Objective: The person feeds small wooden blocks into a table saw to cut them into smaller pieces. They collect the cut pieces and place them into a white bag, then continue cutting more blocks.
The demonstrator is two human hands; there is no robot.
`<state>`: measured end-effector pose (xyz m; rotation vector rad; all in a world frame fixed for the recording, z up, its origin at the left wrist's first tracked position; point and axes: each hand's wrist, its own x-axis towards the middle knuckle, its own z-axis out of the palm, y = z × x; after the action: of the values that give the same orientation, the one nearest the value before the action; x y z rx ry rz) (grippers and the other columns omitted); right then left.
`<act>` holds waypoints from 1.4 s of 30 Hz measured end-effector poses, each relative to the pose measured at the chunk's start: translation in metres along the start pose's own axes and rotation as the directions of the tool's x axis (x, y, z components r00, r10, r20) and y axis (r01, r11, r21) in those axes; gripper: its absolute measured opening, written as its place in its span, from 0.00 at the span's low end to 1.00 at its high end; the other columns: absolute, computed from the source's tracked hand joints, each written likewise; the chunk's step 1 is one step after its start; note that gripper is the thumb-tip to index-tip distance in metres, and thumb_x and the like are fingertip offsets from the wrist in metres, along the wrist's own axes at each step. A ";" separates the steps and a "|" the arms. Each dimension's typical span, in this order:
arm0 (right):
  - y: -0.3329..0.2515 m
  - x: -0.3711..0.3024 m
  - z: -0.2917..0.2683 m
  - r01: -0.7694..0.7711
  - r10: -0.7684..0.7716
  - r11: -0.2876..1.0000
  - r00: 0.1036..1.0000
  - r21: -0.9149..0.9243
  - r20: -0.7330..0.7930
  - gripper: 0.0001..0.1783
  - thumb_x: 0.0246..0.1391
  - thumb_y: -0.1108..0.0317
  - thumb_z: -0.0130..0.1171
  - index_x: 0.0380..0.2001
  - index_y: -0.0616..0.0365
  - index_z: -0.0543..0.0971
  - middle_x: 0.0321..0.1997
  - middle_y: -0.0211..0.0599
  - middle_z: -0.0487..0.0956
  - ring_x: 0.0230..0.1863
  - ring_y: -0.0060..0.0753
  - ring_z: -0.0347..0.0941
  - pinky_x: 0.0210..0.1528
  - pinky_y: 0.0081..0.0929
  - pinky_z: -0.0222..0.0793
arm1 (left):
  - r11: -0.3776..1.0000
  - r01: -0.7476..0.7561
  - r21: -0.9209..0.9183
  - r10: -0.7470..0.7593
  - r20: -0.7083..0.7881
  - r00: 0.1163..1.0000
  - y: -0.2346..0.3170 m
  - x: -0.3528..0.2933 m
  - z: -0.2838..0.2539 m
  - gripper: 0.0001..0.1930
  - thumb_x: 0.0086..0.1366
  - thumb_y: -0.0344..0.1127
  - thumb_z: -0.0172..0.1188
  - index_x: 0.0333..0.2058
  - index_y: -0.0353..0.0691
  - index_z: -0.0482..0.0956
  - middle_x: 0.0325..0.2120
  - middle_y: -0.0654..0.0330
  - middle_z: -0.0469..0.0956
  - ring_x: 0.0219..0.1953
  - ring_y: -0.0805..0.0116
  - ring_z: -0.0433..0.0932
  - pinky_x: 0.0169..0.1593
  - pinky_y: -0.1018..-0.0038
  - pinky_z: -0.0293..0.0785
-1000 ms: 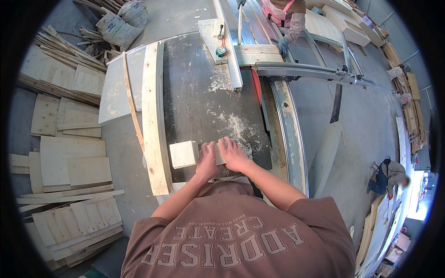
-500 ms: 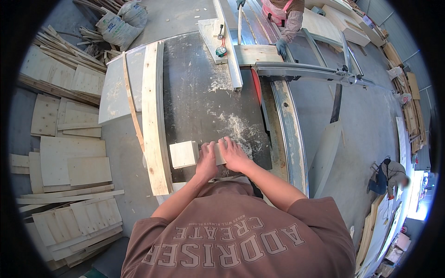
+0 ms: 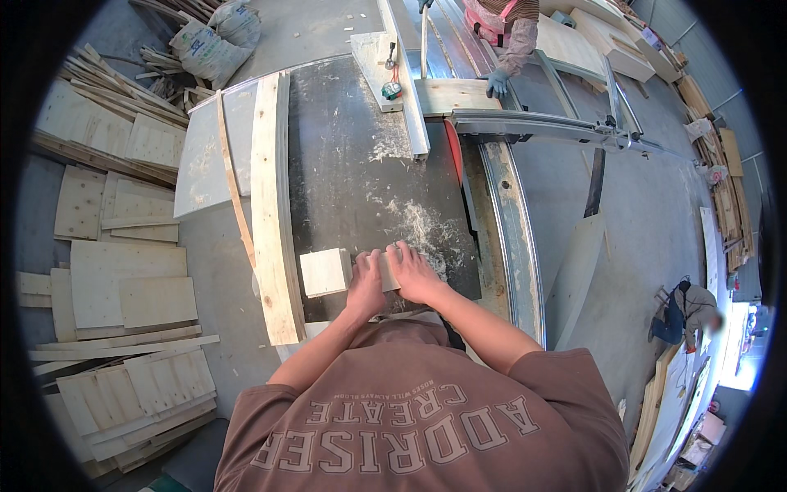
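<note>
At the near edge of the dark machine table (image 3: 344, 176), a pale stack of squarish wood pieces (image 3: 323, 273) lies left of my hands. My left hand (image 3: 366, 283) sits against the right side of it, fingers curled over more pale wood. Close beside it, my right hand (image 3: 413, 275) is curled over the right end of a light wooden block (image 3: 389, 272), which shows between the two hands. My fingers hide much of this wood, so I cannot tell how many pieces lie under them.
Long planks (image 3: 273, 205) lie along the table's left side. Past a metal fence (image 3: 406, 98), a co-worker's gloved hand (image 3: 497, 83) touches a board (image 3: 455, 96) near a red strip (image 3: 453, 152). A tape measure (image 3: 392, 90) rests on a panel. Sawdust (image 3: 422, 230) covers the middle.
My hands and the wood under them stay put. The co-worker's gloved hand has shifted slightly left on the board.
</note>
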<state>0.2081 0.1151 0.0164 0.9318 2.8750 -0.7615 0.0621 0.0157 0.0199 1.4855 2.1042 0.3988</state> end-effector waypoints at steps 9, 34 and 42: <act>0.000 0.000 0.000 -0.001 0.001 1.000 1.000 0.005 0.003 0.54 0.43 0.75 0.74 0.71 0.62 0.55 0.72 0.68 0.61 0.68 0.72 0.69 0.67 0.56 0.70 | 1.000 -0.002 -0.006 0.002 0.001 1.000 0.001 0.000 -0.001 0.51 0.50 0.18 0.73 0.70 0.42 0.55 0.66 0.39 0.60 0.65 0.30 0.69 0.62 0.47 0.79; 0.000 0.000 0.001 -0.011 0.011 1.000 1.000 0.009 0.009 0.53 0.44 0.75 0.74 0.71 0.63 0.56 0.72 0.67 0.61 0.70 0.72 0.68 0.68 0.56 0.69 | 1.000 -0.018 -0.023 0.017 -0.014 1.000 -0.002 0.000 0.003 0.48 0.51 0.15 0.67 0.70 0.41 0.56 0.66 0.38 0.60 0.65 0.29 0.68 0.62 0.46 0.78; -0.001 0.000 0.000 -0.009 0.009 1.000 1.000 0.006 0.014 0.53 0.45 0.75 0.74 0.71 0.62 0.55 0.72 0.67 0.61 0.69 0.71 0.68 0.69 0.56 0.68 | 1.000 0.002 -0.018 -0.002 0.010 1.000 -0.004 0.001 0.004 0.49 0.51 0.16 0.69 0.71 0.42 0.55 0.67 0.38 0.59 0.66 0.28 0.67 0.65 0.45 0.76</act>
<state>0.2076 0.1149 0.0168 0.9348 2.8560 -0.7729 0.0610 0.0145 0.0139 1.4717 2.0888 0.4083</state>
